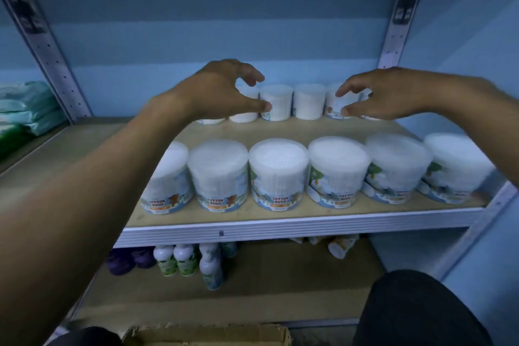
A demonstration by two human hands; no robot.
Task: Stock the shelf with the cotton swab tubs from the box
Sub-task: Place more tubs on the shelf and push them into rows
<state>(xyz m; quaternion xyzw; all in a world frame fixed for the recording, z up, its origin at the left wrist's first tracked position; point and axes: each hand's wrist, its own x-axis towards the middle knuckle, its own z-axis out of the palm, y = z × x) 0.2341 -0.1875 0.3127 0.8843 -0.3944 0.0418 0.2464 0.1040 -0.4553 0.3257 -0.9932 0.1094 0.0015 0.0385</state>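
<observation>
Tubs (pixel 275 102) stand in two rows mid-frame on the shelf (pixel 280 226). Left hand (pixel 219 90) and right hand (pixel 379 95) are held half-open, seemingly empty; back-row gaps should be closed gently.

tubs (pixel 276 174): white, blue-orange labels | shelf (pixel 280 212): tan | wall (pixel 196 22): blue

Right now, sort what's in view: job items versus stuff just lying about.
Job: front row of cotton bud tubs; back row of tubs; shelf; cardboard box.
Lying about: bottles; green packs; purple items.
</observation>
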